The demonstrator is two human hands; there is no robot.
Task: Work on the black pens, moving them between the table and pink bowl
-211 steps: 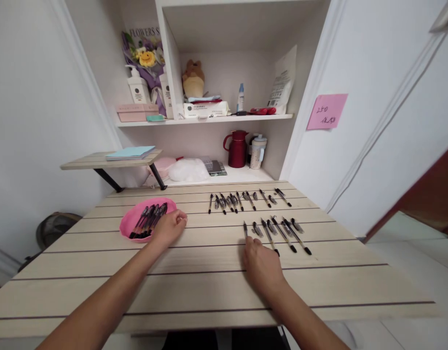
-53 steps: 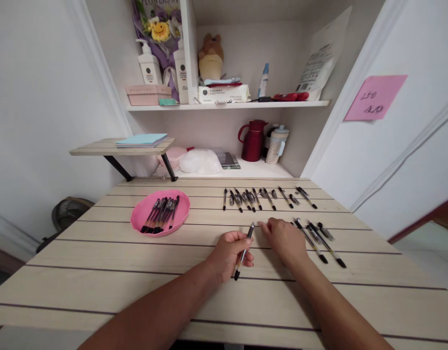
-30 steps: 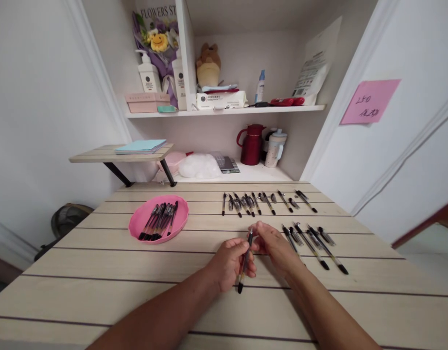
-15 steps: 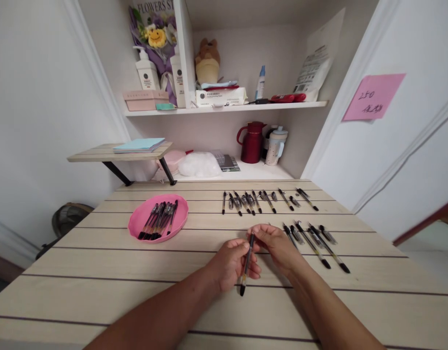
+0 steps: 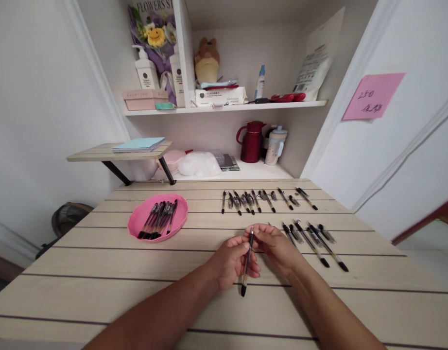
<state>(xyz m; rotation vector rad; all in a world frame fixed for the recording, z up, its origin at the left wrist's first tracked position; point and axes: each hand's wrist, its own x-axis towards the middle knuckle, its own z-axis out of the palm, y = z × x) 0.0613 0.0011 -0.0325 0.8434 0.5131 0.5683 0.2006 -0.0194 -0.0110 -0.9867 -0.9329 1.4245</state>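
A clear-barrelled pen point(image 5: 247, 267) with a black end stands tilted in front of me, its pale, shiny tip pointing away. My left hand point(image 5: 233, 260) is closed around its barrel, thumb on top. At the tip, my right hand point(image 5: 269, 240) pinches with thumb and forefinger; whether a small part is between them is hidden. To the right of my hands lie several uncapped pens point(image 5: 313, 243) with loose black-and-clear caps point(image 5: 326, 233). Further back is a row of more pens point(image 5: 268, 201) and caps.
A pink scalloped tray point(image 5: 182, 221) on the left holds several capped-looking pens point(image 5: 160, 219). Behind the slatted table point(image 5: 136, 287) are a small raised shelf point(image 5: 89, 153), a white plastic bag point(image 5: 199, 165), a red jug point(image 5: 251, 142) and a pale tumbler point(image 5: 275, 147).
The pen's tip end shows paler and shinier than before. My hands have barely moved, and the laid-out pens and the tray look the same.
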